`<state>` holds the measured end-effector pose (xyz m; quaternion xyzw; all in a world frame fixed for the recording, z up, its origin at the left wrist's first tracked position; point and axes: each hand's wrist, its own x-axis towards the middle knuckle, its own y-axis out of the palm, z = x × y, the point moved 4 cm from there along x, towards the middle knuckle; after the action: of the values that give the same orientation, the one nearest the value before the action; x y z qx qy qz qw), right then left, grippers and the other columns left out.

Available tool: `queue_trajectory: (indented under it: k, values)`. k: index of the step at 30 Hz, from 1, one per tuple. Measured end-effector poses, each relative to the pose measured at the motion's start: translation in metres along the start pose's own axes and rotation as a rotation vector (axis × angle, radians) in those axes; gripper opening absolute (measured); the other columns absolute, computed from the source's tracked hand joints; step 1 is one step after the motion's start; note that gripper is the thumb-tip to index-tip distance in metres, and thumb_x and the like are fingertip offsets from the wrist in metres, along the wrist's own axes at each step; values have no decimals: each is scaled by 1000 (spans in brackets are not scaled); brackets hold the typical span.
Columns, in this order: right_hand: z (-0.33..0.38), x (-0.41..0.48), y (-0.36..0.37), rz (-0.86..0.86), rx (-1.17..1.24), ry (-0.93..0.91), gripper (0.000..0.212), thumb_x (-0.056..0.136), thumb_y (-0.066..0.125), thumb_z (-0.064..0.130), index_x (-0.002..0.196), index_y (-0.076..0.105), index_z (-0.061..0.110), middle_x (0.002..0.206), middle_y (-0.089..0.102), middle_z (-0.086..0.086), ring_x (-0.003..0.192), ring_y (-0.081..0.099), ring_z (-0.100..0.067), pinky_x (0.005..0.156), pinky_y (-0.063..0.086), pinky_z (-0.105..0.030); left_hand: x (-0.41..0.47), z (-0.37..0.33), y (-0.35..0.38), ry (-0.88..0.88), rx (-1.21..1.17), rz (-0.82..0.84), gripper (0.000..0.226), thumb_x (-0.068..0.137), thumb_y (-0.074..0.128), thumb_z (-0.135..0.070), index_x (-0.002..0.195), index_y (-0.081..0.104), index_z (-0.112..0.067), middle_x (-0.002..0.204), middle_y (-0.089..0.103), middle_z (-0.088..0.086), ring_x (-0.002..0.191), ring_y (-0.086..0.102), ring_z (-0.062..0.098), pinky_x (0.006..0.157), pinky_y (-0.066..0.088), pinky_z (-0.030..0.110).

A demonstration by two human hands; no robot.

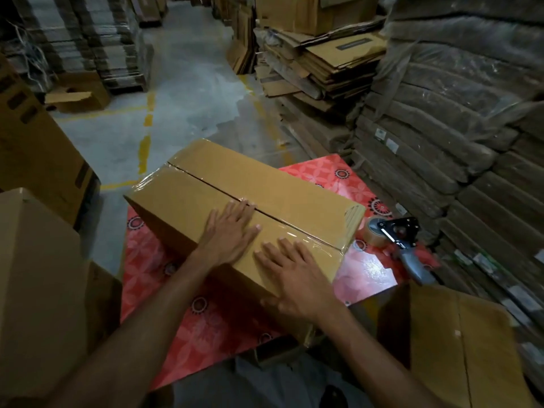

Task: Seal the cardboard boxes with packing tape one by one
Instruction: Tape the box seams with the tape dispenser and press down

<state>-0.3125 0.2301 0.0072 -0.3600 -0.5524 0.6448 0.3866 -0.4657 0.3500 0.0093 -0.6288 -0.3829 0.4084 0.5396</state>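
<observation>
Both sets of fingers [245, 213] lie straight and flat, gripping nothing: left hand [228, 234] and right hand [290, 275] press clear tape [297, 232] onto the box [235, 172] seam. Best to rub firmly outward along it. Box sits on a red mat [203, 325]; tape dispenser [403, 240] lies just beside.

No legible text anywhere. Small white labels [392, 144] on the wrapped stacks [441, 160] at right are too blurred to read. Dark printed blocks [18, 100] on the left box [44, 151] and the dark strip [354, 44] on flattened cardboard [329, 66] are unreadable.
</observation>
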Motion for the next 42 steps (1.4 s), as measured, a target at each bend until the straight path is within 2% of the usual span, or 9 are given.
queue_trajectory:
  k: [8, 13, 16, 20, 24, 30, 34, 38, 42]
  values:
    - [-78, -16, -10, 83, 119, -214, 101, 70, 75, 58, 156, 24, 44, 166, 14, 16, 153, 4, -7, 121, -6, -35, -24, -43, -3, -140, 184, -120, 75, 94, 13, -61, 146, 43, -15, 147, 50, 8, 126, 50, 31, 100, 44, 43]
    - [-144, -41, -19, -93, 48, -126, 84, 74, 73, 40, 150, 38, 48, 162, 31, 17, 151, 23, -14, 121, 8, -51, -28, -99, -2, -200, 260, -157, 56, 99, 45, -47, 133, 57, -4, 131, 60, 16, 112, 60, 36, 90, 49, 43]
    - [-176, -69, -15, -388, 231, 95, 65, 82, 72, 38, 144, 52, 36, 154, 46, 6, 143, 38, -17, 119, 26, -56, -17, -120, 5, 3, 72, -280, 51, 101, 44, -41, 141, 54, -11, 159, 36, 14, 143, 37, 39, 113, 32, 57]
    - [-246, -105, 18, -777, 868, 615, 48, 90, 66, 36, 136, 61, 22, 140, 59, -1, 130, 53, -14, 105, 46, -33, 11, -154, 15, 246, -52, -27, 73, 98, 12, -71, 160, -4, -34, 167, -15, -8, 152, -20, 15, 123, -7, 51]
    - [-328, -115, 90, -271, 622, 1113, 80, 86, 52, 70, 136, 51, 9, 130, 61, -17, 118, 58, -36, 99, 49, -49, 42, -184, 12, 318, 21, 37, 106, 80, 20, -94, 158, -16, -32, 164, -25, -4, 150, -26, 15, 122, -13, 52]
    - [-363, -95, 128, 139, 431, 1115, 41, 84, 55, 32, 115, 66, 9, 110, 66, -15, 101, 66, -33, 85, 56, -39, 62, -198, 12, 277, 41, 11, 112, 74, 25, -97, 158, -15, -34, 166, -22, -4, 151, -23, 13, 123, -10, 51]
    - [-366, -83, 119, 138, 708, 1205, 39, 87, 58, 29, 118, 69, 8, 122, 67, -16, 115, 62, -36, 97, 50, -41, 67, -201, 11, 253, 14, 8, 112, 73, 26, -97, 158, -12, -35, 166, -20, -6, 152, -22, 13, 124, -6, 51]
    - [-385, -63, 95, 21, 887, 1190, 49, 91, 55, 46, 121, 67, 9, 123, 66, -14, 116, 62, -36, 83, 44, -33, 71, -205, 10, 234, -7, -13, 111, 74, 27, -96, 158, -11, -35, 166, -20, -6, 151, -23, 12, 123, -5, 52]
    - [-415, -47, 55, -175, 1055, 1124, 40, 72, 54, 48, 83, 69, 13, 88, 68, -11, 78, 64, -29, 74, 50, -40, 76, -219, 10, 203, -25, -29, 111, 74, 24, -96, 159, -8, -33, 167, -19, -3, 152, -22, 15, 122, -10, 52]
